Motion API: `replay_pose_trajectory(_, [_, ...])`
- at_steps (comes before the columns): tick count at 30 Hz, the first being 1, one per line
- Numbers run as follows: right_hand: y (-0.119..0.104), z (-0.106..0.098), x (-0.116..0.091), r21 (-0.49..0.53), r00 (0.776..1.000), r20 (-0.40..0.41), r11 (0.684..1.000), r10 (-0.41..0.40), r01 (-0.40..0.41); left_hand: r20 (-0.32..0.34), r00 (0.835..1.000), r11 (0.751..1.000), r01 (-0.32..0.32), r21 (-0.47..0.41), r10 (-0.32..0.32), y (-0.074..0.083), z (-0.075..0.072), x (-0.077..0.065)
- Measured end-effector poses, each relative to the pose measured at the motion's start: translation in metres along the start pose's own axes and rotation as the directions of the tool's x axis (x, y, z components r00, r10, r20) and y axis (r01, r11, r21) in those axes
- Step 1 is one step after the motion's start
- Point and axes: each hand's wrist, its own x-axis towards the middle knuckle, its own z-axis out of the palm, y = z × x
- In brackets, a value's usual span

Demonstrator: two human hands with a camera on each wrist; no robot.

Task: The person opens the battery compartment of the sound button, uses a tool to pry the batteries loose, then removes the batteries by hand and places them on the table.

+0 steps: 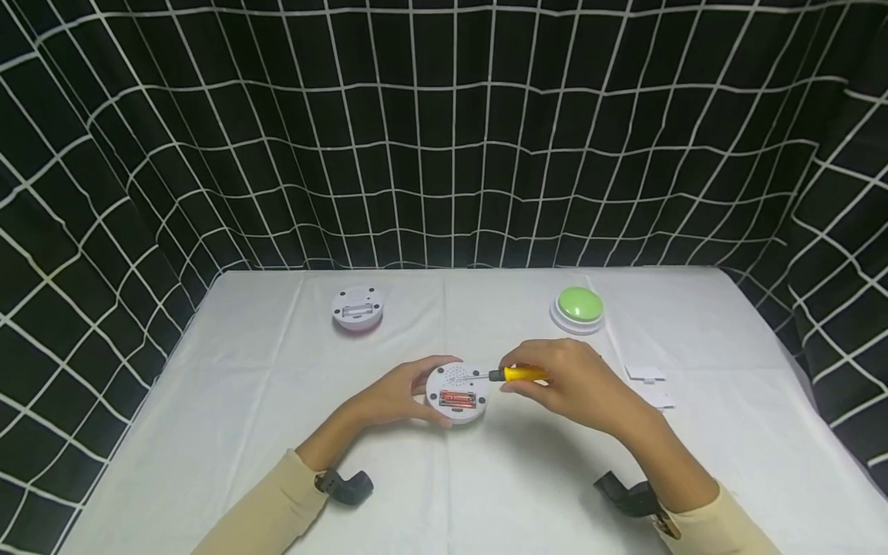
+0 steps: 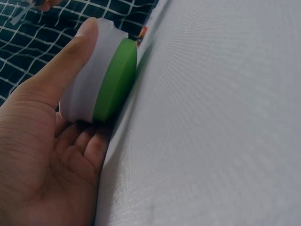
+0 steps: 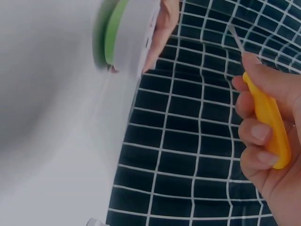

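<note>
Button: the round button (image 1: 447, 385) sits near the middle of the white cloth (image 1: 402, 509), green dome down, underside up; two red batteries (image 1: 458, 399) lie lengthwise left to right.
Left grip: left hand (image 1: 397, 395) spread around the button, thumb and fingers holding its rim.
Right grip: right hand (image 1: 565, 378) wrapped closely about the screwdriver (image 1: 496, 375).
Screwdriver: long axis nearly sideways, tip leftward, shaft crossing over the speaker holes.
Far left: upturned button (image 1: 357, 308).
Far right: upright green button (image 1: 580, 304).
Beside right forearm: white pieces (image 1: 655, 395).
</note>
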Motion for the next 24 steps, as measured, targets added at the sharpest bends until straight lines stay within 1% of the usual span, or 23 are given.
replay_pose_trajectory(3, [0.002, -0.003, 0.0, -0.005, 1.0, -0.011, 1.0, 0.002, -0.002, -0.004, 1.0, 1.0, 0.002, -0.002, -0.002, 0.001, 0.0, 0.0])
replay_pose_trajectory(5, [0.003, -0.005, 0.0, -0.01, 1.0, -0.012, 1.0, 0.018, -0.018, -0.006, 1.0, 1.0, 0.003, 0.001, -0.003, 0.001, 0.0, 0.0])
replay_pose_trajectory(11, [0.005, -0.008, 0.001, -0.045, 0.997, 0.015, 0.996, 0.071, -0.071, -0.012, 1.0, 1.0, 0.005, 0.017, -0.004, 0.001, 0.0, -0.001])
replay_pose_trajectory(20, [0.01, -0.008, -0.001, -0.103, 0.998, 0.046, 0.994, 0.031, -0.026, -0.017, 1.0, 1.0, -0.003, -0.009, 0.003, 0.0, 0.0, -0.001])
replay_pose_trajectory(24, [0.01, -0.006, -0.002, -0.115, 0.999, 0.042, 0.993, 0.008, -0.004, -0.02, 1.0, 1.0, 0.002, -0.012, -0.002, 0.0, 0.0, -0.001])
